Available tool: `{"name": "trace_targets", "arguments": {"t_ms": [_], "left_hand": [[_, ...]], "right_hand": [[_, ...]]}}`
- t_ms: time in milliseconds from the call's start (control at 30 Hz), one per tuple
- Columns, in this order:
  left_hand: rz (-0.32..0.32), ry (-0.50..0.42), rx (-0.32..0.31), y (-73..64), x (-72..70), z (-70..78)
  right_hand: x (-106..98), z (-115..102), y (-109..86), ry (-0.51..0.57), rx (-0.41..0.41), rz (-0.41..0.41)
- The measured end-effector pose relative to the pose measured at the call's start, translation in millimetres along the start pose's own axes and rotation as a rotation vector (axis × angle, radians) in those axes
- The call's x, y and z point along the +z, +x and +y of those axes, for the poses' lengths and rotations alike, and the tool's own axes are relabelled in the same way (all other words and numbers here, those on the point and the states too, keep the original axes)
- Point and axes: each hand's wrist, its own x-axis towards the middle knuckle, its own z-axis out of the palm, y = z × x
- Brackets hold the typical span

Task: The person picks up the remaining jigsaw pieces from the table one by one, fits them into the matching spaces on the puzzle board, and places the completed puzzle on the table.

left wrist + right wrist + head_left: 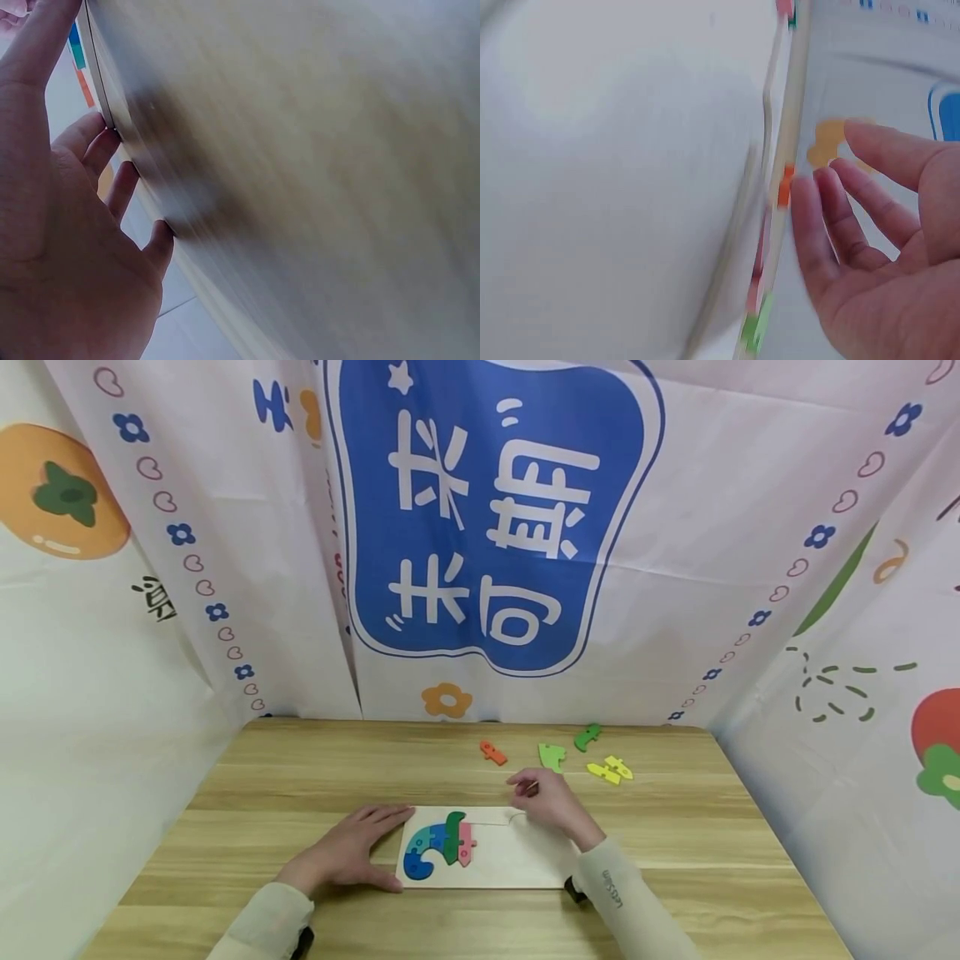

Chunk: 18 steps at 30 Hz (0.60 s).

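A white puzzle board [517,864] lies on the table with a curled row of blue and teal pieces [420,850], a dark green piece [452,839] and a pink piece [465,845] at its left end. My left hand [347,850] rests against the board's left edge, thumb at the near corner, fingertips at the far one. Over the board's far edge hovers my right hand [551,800], its fingers loosely bent and apart with nothing between them in the right wrist view. A dark red piece [528,788] shows just under those fingers, past the board.
Loose pieces lie farther back on the wooden table [300,768]: an orange-red one [492,752], a light green one [551,757], a dark green one [587,737] and two yellow ones [611,770]. A printed cloth [720,527] hangs behind and at both sides.
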Motion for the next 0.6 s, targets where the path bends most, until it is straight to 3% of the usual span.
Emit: {"name": "trace_targets", "arguments": {"t_ms": [200, 600], "left_hand": [[0.002, 0.005, -0.001, 0.2, 0.7, -1.3], [0.001, 0.011, -0.007, 0.4, 2.6, -3.1]], "right_hand": [[-21.4, 15.8, 1.4, -0.047, 0.060, 0.077], [-30.1, 32.6, 8.5, -0.111, 0.114, 0.064]]}}
